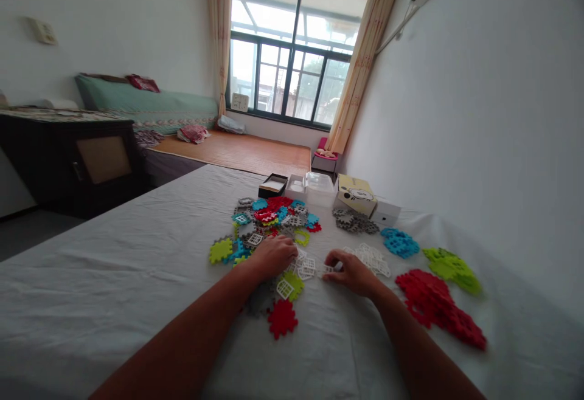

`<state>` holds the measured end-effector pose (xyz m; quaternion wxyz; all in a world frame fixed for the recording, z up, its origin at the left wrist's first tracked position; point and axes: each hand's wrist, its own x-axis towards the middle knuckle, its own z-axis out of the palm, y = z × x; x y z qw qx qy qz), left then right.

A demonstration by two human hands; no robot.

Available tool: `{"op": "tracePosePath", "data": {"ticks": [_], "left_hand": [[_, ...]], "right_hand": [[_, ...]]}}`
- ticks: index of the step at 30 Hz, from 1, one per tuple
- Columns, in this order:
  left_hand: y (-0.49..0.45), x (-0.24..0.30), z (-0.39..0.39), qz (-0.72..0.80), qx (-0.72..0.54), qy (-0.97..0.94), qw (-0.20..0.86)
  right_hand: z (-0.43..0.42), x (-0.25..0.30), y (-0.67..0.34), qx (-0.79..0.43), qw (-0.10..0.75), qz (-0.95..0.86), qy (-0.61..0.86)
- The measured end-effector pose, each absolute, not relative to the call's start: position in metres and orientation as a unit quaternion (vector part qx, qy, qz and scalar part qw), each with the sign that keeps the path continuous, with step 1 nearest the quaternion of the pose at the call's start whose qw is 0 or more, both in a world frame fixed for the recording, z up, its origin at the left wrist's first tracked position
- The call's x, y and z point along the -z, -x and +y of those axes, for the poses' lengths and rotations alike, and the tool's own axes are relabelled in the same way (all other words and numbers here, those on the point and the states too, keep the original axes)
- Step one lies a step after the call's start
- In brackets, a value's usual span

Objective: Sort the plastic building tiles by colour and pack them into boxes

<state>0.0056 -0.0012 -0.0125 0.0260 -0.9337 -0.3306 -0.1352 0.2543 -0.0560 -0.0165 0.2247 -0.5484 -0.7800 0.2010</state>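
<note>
My left hand (276, 256) lies over the mixed pile, fingers curled down beside white lattice window pieces (306, 266); its fingertips are partly hidden. To its right, my right hand (349, 272) pinches a white window piece (327, 268) between thumb and fingers. Under my left forearm and wrist are a lime-green notched tile (295, 284) with another white window piece (285, 289) on it, and a red notched tile (282, 319). The mixed pile (274, 210) of red, blue, grey and green tiles spreads beyond my left hand.
Sorted heaps lie at right: white window pieces (371, 259), grey tiles (354, 220), blue tiles (399, 242), green tiles (451, 269) and red tiles (438, 306). Behind stand a black box (272, 186), a clear plastic container (319, 189) and a yellow box (356, 195). A white cloth (137, 254) covers the table.
</note>
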Motion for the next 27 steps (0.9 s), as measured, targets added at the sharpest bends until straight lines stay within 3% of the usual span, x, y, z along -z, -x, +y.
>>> {"op": "tracePosePath", "data": {"ticks": [5,15,21,27], "left_hand": [[-0.005,0.011,-0.001,-0.331,0.134,0.934,0.024],[-0.004,0.010,0.001,-0.336,0.127,0.933,0.012],[-0.003,0.009,0.002,-0.341,0.131,0.931,0.011],[-0.002,0.009,0.002,-0.346,0.133,0.929,0.006]], "right_hand": [[-0.053,0.020,-0.260,-0.211,0.286,-0.757,0.548],[-0.046,0.021,-0.328,0.005,0.274,-0.685,0.675],[-0.060,0.018,-0.281,-0.184,0.197,-0.798,0.539],[-0.065,0.015,-0.270,-0.209,0.205,-0.786,0.545]]}}
